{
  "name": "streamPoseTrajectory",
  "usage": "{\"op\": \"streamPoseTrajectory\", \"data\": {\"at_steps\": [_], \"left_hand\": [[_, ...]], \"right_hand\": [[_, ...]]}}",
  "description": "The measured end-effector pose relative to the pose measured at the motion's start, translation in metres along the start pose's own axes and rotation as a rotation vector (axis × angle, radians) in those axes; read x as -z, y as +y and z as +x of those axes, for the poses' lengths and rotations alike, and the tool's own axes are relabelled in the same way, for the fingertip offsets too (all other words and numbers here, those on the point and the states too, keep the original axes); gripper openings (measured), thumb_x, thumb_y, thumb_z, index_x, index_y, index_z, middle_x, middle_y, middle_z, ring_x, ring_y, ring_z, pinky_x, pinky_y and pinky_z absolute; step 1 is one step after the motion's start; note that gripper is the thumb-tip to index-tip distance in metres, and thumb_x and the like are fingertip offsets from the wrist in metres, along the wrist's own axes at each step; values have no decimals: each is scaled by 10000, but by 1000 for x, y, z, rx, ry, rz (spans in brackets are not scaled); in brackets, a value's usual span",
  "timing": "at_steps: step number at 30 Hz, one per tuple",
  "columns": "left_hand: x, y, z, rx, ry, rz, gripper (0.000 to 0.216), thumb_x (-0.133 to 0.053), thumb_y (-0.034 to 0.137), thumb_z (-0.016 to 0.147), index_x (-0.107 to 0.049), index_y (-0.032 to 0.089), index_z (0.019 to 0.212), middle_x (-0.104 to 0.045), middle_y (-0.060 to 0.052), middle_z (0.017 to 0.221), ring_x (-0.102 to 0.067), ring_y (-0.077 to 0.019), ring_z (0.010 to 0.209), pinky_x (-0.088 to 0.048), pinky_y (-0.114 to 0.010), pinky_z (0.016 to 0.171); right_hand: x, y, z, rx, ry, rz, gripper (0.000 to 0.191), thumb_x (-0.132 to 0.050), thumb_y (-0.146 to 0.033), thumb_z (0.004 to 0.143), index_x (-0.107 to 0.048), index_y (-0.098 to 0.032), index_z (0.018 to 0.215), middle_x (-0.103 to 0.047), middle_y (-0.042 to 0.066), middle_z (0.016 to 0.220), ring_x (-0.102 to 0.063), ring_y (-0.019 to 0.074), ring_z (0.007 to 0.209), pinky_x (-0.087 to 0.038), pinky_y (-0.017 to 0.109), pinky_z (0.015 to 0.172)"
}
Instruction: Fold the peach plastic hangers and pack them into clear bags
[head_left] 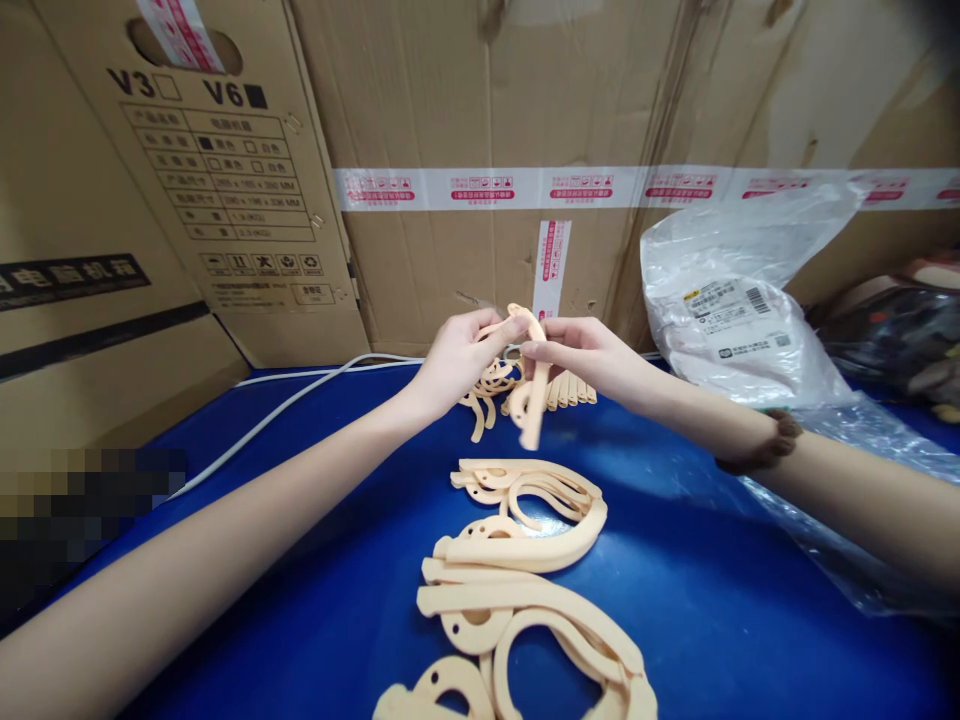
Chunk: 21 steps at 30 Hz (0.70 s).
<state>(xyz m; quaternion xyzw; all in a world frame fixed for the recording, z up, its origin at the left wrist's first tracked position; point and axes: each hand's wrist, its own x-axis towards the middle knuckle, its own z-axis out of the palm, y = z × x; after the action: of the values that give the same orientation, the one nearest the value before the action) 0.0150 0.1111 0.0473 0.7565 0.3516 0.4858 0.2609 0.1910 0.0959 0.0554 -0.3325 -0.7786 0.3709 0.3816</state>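
Note:
Both my hands are raised over the blue table (712,580), pinching one cream-coloured curved foam piece (535,400) between them. My left hand (461,355) grips its upper end from the left. My right hand (581,355) holds it from the right, and the piece hangs down below the fingers. Under the hands lies a small heap of similar pieces (499,385) and a row of thin strips (570,390). Nearer to me, a stack of larger cream horseshoe-shaped pieces (525,560) lies flat on the table.
Large cardboard boxes (480,120) wall off the back and left. A crumpled clear plastic bag with a barcode label (735,310) lies at the right. A white cable (285,405) runs across the table's left. Dark items (900,340) sit far right.

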Motion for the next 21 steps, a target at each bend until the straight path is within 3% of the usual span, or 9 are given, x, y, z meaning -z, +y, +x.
{"op": "streamPoseTrajectory", "data": {"at_steps": [8, 14, 21], "left_hand": [[3, 5, -2, 61, 8, -127, 381, -509, 476, 896, -474, 187, 650, -243, 66, 562, -209, -78, 478, -174, -248, 465], [2, 0, -2, 69, 30, -67, 443, -519, 486, 881, -368, 199, 580, -248, 64, 548, -209, -78, 477, -176, -249, 467], [2, -7, -3, 22, 19, 39, 439, -505, 485, 886, -415, 188, 576, -322, 55, 537, -282, -87, 495, -217, -243, 479]], "right_hand": [[26, 7, 6, 200, 117, -389, 395, -496, -465, 924, -577, -151, 698, -503, -24, 632, -435, 92, 590, -333, 249, 570], [30, 12, 6, 216, 131, -479, 331, -503, -429, 926, -649, -143, 1006, -643, 27, 796, -535, 130, 699, -387, 268, 658], [29, 17, 7, 212, 79, -571, 315, -519, -399, 914, -642, -138, 1039, -669, 43, 843, -555, 147, 733, -400, 271, 667]]}}
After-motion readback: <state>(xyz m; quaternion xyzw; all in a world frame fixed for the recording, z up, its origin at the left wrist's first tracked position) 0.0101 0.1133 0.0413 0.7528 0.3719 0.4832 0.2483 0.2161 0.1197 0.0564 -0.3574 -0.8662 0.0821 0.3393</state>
